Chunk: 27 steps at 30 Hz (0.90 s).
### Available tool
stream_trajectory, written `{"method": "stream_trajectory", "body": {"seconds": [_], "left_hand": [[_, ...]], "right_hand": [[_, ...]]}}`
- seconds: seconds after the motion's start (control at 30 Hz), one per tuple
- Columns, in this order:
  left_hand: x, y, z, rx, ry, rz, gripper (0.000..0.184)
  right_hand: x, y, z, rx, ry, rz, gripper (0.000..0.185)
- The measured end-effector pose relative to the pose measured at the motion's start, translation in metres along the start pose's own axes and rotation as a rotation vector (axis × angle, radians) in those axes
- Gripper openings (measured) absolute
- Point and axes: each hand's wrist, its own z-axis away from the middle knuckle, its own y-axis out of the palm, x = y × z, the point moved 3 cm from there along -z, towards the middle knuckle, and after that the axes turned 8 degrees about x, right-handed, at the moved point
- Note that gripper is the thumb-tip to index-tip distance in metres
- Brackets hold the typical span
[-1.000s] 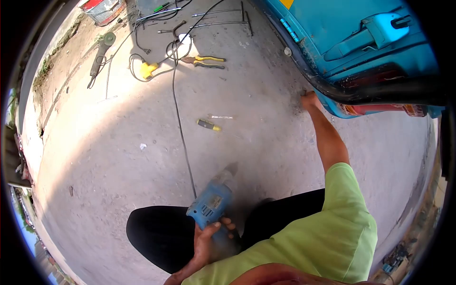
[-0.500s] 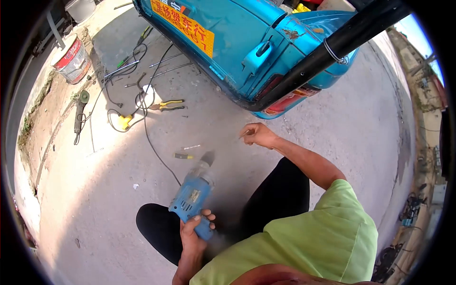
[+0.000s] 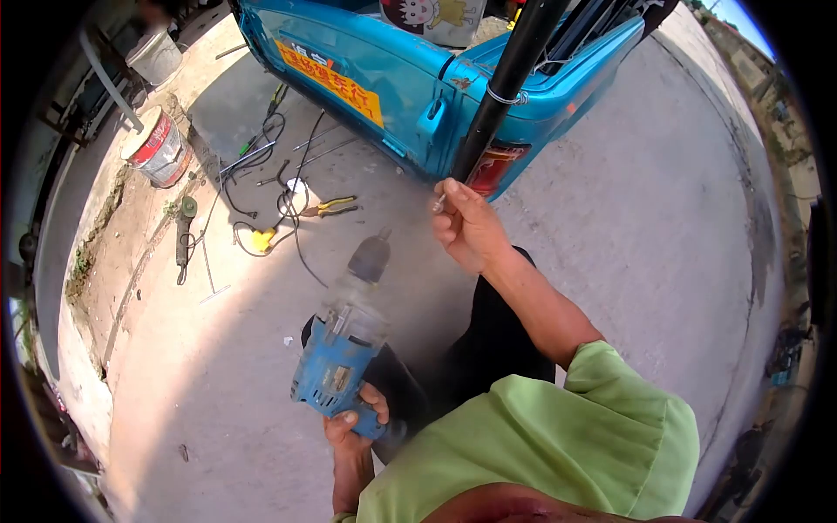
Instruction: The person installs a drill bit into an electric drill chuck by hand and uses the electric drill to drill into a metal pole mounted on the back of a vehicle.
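My left hand [image 3: 356, 418] is wrapped round the handle of a blue power drill [image 3: 338, 362], whose dark chuck [image 3: 370, 259] points up and away from me. Between the thumb and fingers of my right hand [image 3: 469, 225] is a small metal screw [image 3: 438, 203], mostly covered by the fingers. The right hand is raised in front of the rear corner of a blue vehicle body [image 3: 410, 87], close to a black pole [image 3: 497, 105]. Apart from both hands, pliers with yellow and black handles [image 3: 331, 207] lie on the ground.
An angle grinder [image 3: 185, 228], a yellow plug connector [image 3: 262, 240] and tangled black cables lie on the concrete to the left. A red and white bucket [image 3: 159, 148] stands further off, near a grey bucket [image 3: 155, 59]. Part of a person shows at the top left.
My right hand has risen towards the vehicle with the screw pinched in it. The drill has turned more upright in my left hand, and the head view has shifted.
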Motion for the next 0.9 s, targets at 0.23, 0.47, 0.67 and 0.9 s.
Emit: {"method": "stream_trajectory", "body": {"seconds": [0.23, 0.47, 0.67, 0.9], "left_hand": [[-0.009, 0.037, -0.004, 0.106, 0.014, -0.161, 0.051], [-0.003, 0.043, -0.007, 0.141, -0.002, -0.173, 0.059], [-0.001, 0.044, -0.010, 0.135, -0.041, -0.126, 0.080], [0.002, 0.047, -0.012, 0.145, -0.018, -0.115, 0.084]], "right_hand": [[0.006, 0.046, -0.002, -0.133, -0.100, 0.012, 0.025], [0.010, 0.038, 0.002, -0.130, -0.189, 0.035, 0.024], [0.011, 0.037, 0.004, -0.159, -0.191, 0.010, 0.022], [0.017, 0.038, 0.010, -0.106, -0.228, -0.018, 0.022]]}}
